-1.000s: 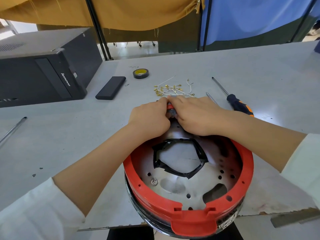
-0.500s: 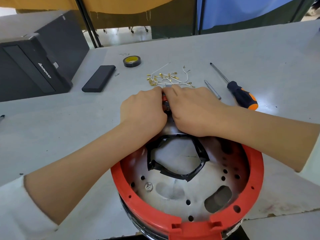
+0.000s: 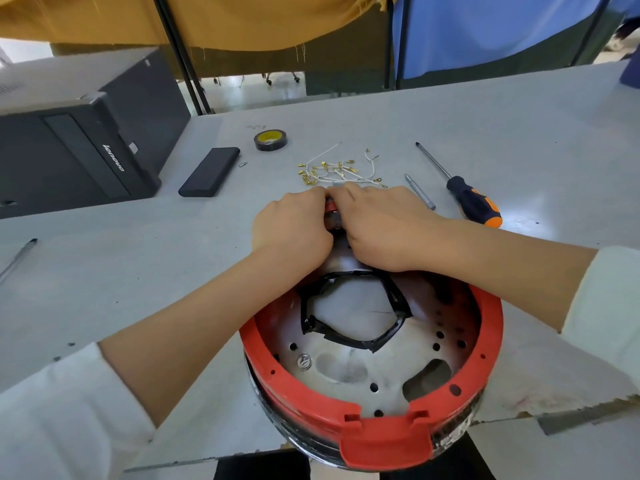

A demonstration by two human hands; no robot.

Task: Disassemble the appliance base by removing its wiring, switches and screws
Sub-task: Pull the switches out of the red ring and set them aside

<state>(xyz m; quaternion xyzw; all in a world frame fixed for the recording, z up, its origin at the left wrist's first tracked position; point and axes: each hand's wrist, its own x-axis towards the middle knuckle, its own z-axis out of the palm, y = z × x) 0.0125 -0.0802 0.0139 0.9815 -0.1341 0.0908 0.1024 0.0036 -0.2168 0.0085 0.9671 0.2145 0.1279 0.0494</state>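
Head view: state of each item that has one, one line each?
Appliance base: upside down, underside open.
Part at far rim: gripped by both hands.
Left hand: curled on that part.
Right hand: curled on that part.
Removed wires: loose on table.
Orange-handled screwdriver: lying unused.
Tape roll: lying flat.

The brand "lenovo" is printed in pale letters, turned sideways, on the black computer case (image 3: 83, 147); nothing else is readable.
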